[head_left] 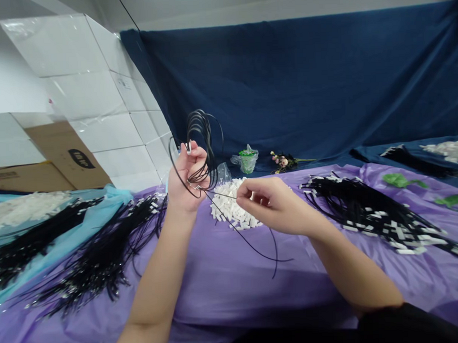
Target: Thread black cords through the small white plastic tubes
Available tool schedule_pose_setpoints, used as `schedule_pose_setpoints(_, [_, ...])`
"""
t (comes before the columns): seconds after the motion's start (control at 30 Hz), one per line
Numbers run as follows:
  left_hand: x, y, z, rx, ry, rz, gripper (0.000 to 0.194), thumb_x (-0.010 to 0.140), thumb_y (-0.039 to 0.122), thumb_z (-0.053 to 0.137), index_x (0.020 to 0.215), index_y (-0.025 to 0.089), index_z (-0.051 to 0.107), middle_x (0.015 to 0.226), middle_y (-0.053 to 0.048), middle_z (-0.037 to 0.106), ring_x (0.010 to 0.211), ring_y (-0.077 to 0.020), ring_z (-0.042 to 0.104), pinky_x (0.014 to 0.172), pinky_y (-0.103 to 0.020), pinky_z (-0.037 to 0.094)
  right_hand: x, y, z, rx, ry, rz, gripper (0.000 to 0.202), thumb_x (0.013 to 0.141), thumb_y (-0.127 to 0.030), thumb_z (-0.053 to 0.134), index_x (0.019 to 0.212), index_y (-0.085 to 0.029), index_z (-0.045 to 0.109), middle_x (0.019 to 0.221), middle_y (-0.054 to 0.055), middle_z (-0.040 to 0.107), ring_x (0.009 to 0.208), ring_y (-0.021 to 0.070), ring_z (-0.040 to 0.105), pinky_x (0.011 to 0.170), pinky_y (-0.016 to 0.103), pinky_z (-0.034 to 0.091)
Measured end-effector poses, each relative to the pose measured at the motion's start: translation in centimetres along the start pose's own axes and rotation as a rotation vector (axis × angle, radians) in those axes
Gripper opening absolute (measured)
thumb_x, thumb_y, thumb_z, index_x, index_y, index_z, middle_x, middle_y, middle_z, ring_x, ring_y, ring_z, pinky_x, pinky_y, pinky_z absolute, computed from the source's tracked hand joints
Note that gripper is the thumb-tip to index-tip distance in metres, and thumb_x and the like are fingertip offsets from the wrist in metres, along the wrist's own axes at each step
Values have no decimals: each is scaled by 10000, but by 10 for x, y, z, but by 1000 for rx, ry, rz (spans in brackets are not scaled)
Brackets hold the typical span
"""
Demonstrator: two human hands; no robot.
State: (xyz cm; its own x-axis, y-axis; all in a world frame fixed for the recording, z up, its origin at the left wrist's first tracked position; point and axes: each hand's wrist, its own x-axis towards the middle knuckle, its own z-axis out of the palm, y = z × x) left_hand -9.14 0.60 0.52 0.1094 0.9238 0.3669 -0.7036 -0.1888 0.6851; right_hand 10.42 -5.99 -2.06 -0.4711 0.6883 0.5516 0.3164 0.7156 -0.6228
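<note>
My left hand [188, 180] is raised at the middle of the view, its fingers closed on several looped black cords [200, 123]. Small light-coloured ends show at its fingertips and palm. My right hand [273, 202] pinches one black cord that runs across from the left hand. Loose cord ends hang below, over the purple cloth [225, 271]. Behind and beneath both hands lies a heap of small white tube-like pieces [234, 211], partly covered by the right hand.
Bundles of black cords lie left [100, 256] and right [350, 197], the right one with white pieces on its ends. A green cup in clear plastic [247, 159] and artificial flowers [284, 161] stand behind. White boxes [79, 86] are stacked at left before a blue curtain [286, 84].
</note>
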Motion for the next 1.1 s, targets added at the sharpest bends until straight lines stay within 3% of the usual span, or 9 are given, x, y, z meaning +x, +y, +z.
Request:
schedule_pose_setpoints(0.27, [-3, -2, 2, -107, -24, -86, 305, 981, 376, 449, 855, 173, 637, 647, 31, 531, 344, 4, 192, 272, -118, 177, 0, 5, -5, 136, 132, 0, 172, 935, -299, 547, 819, -172, 567, 577, -74, 400, 492, 47, 339, 452, 199, 269])
schedule_pose_setpoints(0.43, [-5, -4, 12, -160, 35, -72, 313, 999, 340, 413, 825, 146, 587, 626, 49, 531, 328, 10, 223, 280, -110, 187, -7, -3, -6, 233, -41, -109, 176, 894, -320, 625, 873, -145, 634, 563, -69, 432, 498, 58, 366, 478, 201, 325])
schedule_pose_setpoints(0.67, [-5, -7, 14, -137, 47, -26, 280, 985, 315, 455, 794, 143, 566, 622, 44, 527, 326, 18, 259, 287, -106, 194, -16, -17, 10, -49, -227, -301, 169, 889, -252, 627, 1019, -149, 661, 606, -72, 457, 541, 57, 401, 565, 205, 331])
schedule_pose_setpoints(0.83, [-8, -5, 19, -163, 68, -54, 310, 1000, 321, 416, 795, 140, 563, 615, 45, 525, 323, 18, 253, 286, -104, 196, -14, -17, 19, -413, -204, -195, 314, 902, -494, 597, 914, -201, 708, 777, -4, 542, 623, 94, 438, 569, 246, 282])
schedule_pose_setpoints(0.97, [-7, -3, 16, -198, 66, -95, 326, 1011, 327, 385, 838, 132, 581, 617, 45, 532, 318, 15, 243, 273, -109, 188, -12, -10, 19, -433, -177, -187, 422, 891, -589, 557, 912, -198, 713, 963, 28, 589, 626, 84, 444, 589, 251, 302])
schedule_pose_setpoints(1.1, [-5, -1, 9, -258, 32, -158, 341, 1013, 333, 371, 857, 132, 598, 625, 37, 537, 311, 17, 242, 262, -107, 211, -10, -8, 15, -357, -225, -185, 429, 907, -570, 548, 927, -167, 694, 854, 20, 620, 701, 113, 526, 627, 247, 340])
